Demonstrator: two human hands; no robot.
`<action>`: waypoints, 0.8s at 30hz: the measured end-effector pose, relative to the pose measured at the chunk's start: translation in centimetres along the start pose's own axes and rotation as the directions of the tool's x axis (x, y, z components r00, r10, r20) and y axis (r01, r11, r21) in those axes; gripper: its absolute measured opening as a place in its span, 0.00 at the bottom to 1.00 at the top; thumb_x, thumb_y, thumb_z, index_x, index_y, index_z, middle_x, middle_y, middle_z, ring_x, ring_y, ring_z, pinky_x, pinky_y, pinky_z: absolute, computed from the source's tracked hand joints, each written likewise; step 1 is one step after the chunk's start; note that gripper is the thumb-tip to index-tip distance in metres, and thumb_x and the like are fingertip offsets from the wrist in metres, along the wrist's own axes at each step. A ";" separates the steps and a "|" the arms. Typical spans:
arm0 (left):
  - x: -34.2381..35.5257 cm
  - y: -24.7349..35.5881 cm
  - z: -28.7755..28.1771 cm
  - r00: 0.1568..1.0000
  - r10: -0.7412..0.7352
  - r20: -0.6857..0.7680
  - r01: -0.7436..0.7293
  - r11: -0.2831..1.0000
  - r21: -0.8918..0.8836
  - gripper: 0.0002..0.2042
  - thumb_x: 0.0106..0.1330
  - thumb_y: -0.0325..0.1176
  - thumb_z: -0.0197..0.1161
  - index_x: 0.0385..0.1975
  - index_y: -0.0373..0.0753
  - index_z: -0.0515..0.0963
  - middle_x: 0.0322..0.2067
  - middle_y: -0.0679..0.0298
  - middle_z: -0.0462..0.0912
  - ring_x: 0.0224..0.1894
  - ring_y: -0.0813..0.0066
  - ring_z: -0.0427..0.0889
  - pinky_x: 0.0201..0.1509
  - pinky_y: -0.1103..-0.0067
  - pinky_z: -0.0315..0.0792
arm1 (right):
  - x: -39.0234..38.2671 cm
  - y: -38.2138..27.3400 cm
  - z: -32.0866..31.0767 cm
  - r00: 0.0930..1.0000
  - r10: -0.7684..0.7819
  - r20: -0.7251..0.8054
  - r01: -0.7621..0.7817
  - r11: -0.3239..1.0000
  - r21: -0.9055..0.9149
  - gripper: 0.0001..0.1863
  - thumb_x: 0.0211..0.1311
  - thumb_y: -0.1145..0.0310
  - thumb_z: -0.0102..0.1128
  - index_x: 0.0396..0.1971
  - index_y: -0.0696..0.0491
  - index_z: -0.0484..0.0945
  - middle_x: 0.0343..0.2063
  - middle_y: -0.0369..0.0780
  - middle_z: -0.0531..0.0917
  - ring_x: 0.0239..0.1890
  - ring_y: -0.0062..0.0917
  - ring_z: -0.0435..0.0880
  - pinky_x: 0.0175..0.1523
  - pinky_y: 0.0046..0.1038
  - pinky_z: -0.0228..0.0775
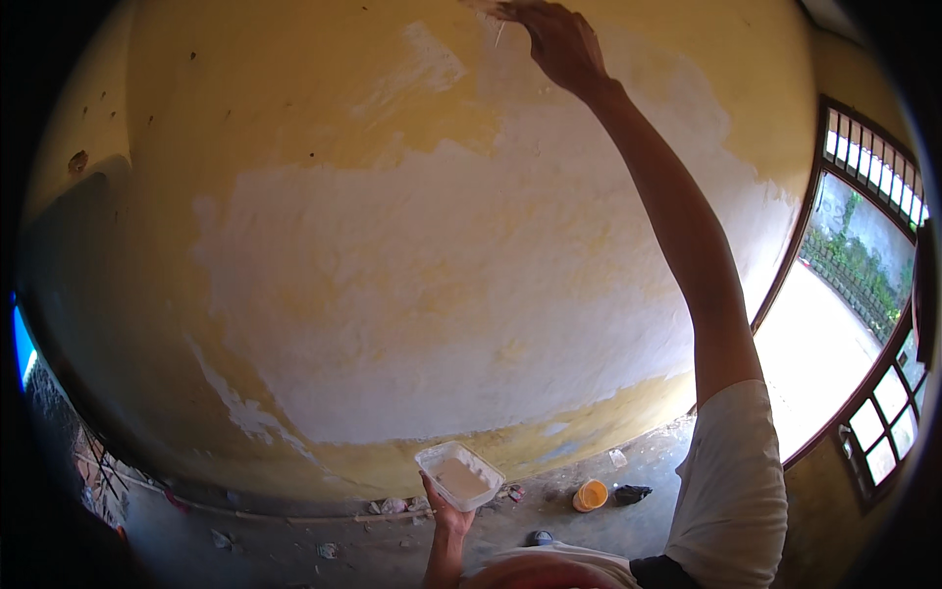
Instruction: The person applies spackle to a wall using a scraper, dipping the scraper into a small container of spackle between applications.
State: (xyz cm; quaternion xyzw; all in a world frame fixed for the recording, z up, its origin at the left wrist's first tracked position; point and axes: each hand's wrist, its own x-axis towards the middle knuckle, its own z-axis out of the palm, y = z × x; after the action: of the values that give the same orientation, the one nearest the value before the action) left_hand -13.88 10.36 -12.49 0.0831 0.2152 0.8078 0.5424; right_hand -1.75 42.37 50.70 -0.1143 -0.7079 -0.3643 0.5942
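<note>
My right arm is raised high, and my right hand [564, 49] is closed on a pale brush [486, 8] against the upper part of the yellow wall [275, 88]; the brush is only partly visible at the top edge. A broad, uneven patch of white coating [383, 255] covers the middle of the wall, with yellow showing through. Down at the lower middle, my left hand [446, 506] holds a white plastic tub [461, 476] of pale paint from the side and underneath.
On the grey floor [245, 555] along the wall's foot lie an orange bucket [591, 496], a black bag [633, 494] and scattered litter. An open doorway [824, 304] with a barred transom and a small paned window [883, 427] are at the right. Dark rods [98, 452] stand at the far left.
</note>
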 end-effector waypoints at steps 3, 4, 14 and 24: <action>0.5 -0.1 -0.4 1.000 0.002 -0.006 -0.002 1.000 -0.020 0.37 0.69 0.70 0.48 0.69 0.50 0.65 0.64 0.66 0.73 0.65 0.61 0.72 0.68 0.55 0.67 | 6.2 5.2 1.0 0.981 -0.175 -0.081 0.165 0.979 -0.118 0.22 0.53 0.83 0.55 0.48 0.50 0.84 0.44 0.42 0.86 0.47 0.38 0.83 0.53 0.41 0.76; 0.4 0.2 -0.7 1.000 -0.005 -0.018 0.005 0.999 -0.039 0.36 0.69 0.70 0.47 0.69 0.51 0.65 0.63 0.66 0.73 0.64 0.60 0.73 0.68 0.54 0.68 | 6.4 5.4 2.1 0.982 -0.172 -0.079 0.162 0.980 -0.115 0.22 0.53 0.83 0.55 0.48 0.50 0.84 0.44 0.42 0.86 0.47 0.38 0.83 0.53 0.41 0.76; 0.6 2.9 -3.2 0.997 -0.061 -0.053 0.061 0.998 0.005 0.36 0.69 0.71 0.47 0.67 0.52 0.67 0.62 0.66 0.74 0.63 0.60 0.74 0.67 0.54 0.69 | -9.1 -4.6 5.4 0.997 -0.024 0.071 0.027 0.999 -0.036 0.23 0.54 0.81 0.58 0.51 0.47 0.82 0.47 0.35 0.84 0.53 0.29 0.80 0.49 0.37 0.71; 1.0 5.0 -2.1 0.996 -0.088 0.023 0.088 0.996 0.021 0.36 0.70 0.69 0.47 0.68 0.48 0.67 0.62 0.65 0.75 0.64 0.62 0.73 0.68 0.58 0.69 | -23.6 -13.7 2.8 0.943 -0.045 0.330 0.003 0.992 0.126 0.27 0.51 0.84 0.60 0.53 0.47 0.82 0.50 0.34 0.85 0.53 0.28 0.82 0.49 0.33 0.72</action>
State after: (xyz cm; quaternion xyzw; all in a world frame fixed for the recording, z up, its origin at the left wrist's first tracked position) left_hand -19.27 9.16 -12.32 0.0885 0.2201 0.7800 0.5791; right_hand -5.70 40.88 23.56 -0.1283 -0.8204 -0.3025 0.4680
